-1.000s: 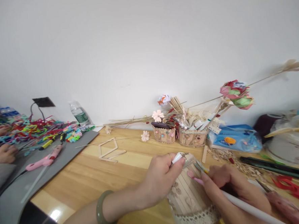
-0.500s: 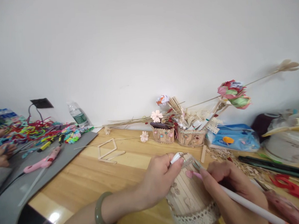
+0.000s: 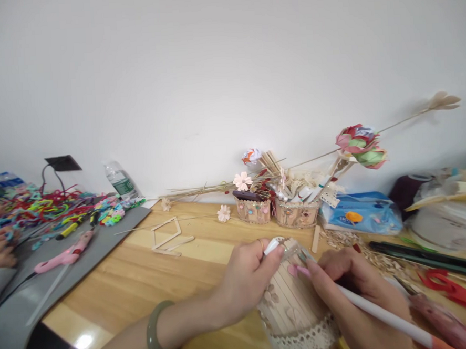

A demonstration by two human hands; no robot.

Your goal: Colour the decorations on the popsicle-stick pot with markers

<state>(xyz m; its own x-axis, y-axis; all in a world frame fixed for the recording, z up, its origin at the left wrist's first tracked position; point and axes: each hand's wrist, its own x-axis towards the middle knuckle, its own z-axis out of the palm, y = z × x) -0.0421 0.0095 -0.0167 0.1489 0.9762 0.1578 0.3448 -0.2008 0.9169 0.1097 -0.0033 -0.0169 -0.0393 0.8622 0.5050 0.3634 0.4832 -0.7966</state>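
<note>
1. Left hand (image 3: 245, 277) grips the lace-trimmed wooden craft piece (image 3: 294, 307), tilted between both hands
2. Right hand (image 3: 352, 288) grasps a white-handled tool (image 3: 379, 313) beside it
3. Firm left hold, light right touch should keep work neat

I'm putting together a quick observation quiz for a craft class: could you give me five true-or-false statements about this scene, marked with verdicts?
1. The left hand grips the stick-covered piece near its upper end. True.
2. The green bangle is on the right wrist. False: it is on the left wrist.
3. The right hand holds a tool with a long white shaft. True.
4. The pink glue gun hangs on the wall. False: it lies on the gray mat.
5. The green-labelled bottle is to the right of the blue packet. False: it is well to the left of it.
</note>
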